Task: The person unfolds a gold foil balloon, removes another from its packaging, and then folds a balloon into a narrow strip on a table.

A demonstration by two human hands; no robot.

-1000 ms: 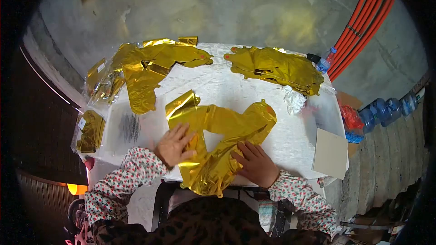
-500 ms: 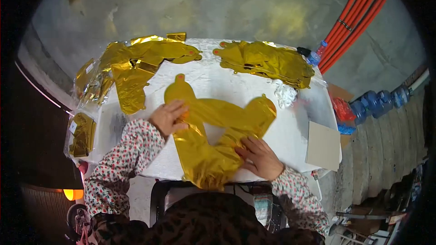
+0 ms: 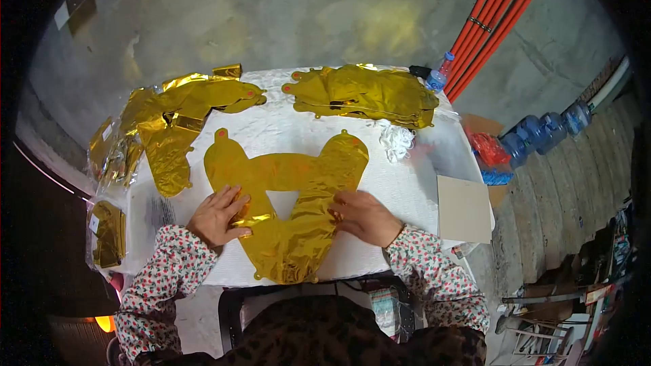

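Observation:
A flat gold foil balloon (image 3: pixel 288 186) shaped like a letter lies spread out on the white-covered table (image 3: pixel 407 190) in front of me. My left hand (image 3: pixel 218 215) lies flat on its left arm, fingers spread and pressing the foil down. My right hand (image 3: pixel 365 217) rests palm down on the balloon's right side, at the edge of the foil. Neither hand grips anything; both press on the balloon.
A pile of gold foil balloons (image 3: pixel 363 93) lies at the table's far side, another pile (image 3: pixel 173 115) at the far left. Packaged balloons (image 3: pixel 107 234) sit at the left edge. White string (image 3: pixel 395 141), a grey card (image 3: pixel 464 209), water bottles (image 3: pixel 542 132) and orange pipes (image 3: pixel 488 20) are to the right.
The balloon's folded left arm has been unfolded and the whole shape now lies flat. My left hand moved back down toward me; my right hand shifted slightly left.

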